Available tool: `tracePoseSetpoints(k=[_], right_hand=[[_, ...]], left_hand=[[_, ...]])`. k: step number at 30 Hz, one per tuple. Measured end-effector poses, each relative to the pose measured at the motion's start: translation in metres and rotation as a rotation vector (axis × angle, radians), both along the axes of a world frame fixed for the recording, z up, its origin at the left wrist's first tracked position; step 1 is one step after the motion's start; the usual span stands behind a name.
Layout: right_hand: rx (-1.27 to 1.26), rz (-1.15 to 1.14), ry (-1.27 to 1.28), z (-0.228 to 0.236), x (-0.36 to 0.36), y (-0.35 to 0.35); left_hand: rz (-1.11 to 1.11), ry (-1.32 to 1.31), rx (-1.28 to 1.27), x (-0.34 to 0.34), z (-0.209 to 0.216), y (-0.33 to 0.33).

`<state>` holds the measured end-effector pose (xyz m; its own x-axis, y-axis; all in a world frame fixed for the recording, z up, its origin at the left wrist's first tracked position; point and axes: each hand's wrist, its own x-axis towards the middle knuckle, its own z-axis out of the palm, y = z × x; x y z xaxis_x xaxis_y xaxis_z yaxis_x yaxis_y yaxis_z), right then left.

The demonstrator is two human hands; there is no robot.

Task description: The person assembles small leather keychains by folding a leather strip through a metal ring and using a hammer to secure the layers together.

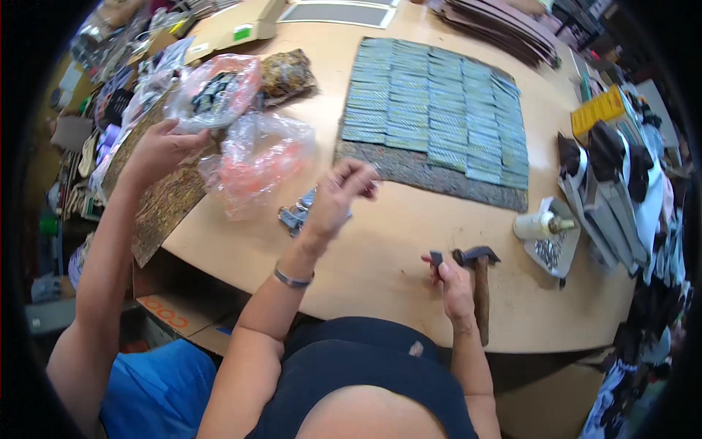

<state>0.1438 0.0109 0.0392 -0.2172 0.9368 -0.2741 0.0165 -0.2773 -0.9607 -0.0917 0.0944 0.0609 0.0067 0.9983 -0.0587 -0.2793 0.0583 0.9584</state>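
My left hand [333,201], with a metal bracelet on its wrist, is raised over the table. Its fingers curl together; whatever they may hold is too small and blurred to name. Partly behind that hand lies a small heap of blue-grey pieces [295,215]. Closed around a short metal tool with a dark, flat, square end [436,257] is my right hand [455,285]; the tool's lower part is hidden in the fingers. Right beside it lies a hammer [480,293], its wooden handle toward me. Farther off, rows of blue-green strips [435,110] lie on a dark speckled mat [409,167].
A co-worker's hand [157,150] reaches in from the left beside clear plastic bags [259,157]. On the right stand a white bottle [534,225], a tray of small metal pieces [548,252] and stacked grey-and-black pieces [603,190]. Brown sheets [504,33] are piled at the back.
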Motion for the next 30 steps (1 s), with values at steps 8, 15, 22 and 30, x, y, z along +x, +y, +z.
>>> tracePoseSetpoints(k=[8,15,22,30], right_hand=[[0.122,-0.14,0.096,0.038,0.014,-0.001],[0.146,-0.32,0.029,0.057,0.001,-0.006],[0.239,-0.241,-0.153,0.042,0.0,0.002],[0.065,-0.258,0.071,0.022,0.002,0.002]], left_hand=[[-0.341,-0.465,-0.356,0.065,0.004,-0.045],[-0.412,-0.523,-0.42,0.072,0.009,-0.05],[-0.379,-0.469,-0.378,0.066,0.004,-0.052],[0.269,1.291,0.333,0.008,0.028,-0.028]])
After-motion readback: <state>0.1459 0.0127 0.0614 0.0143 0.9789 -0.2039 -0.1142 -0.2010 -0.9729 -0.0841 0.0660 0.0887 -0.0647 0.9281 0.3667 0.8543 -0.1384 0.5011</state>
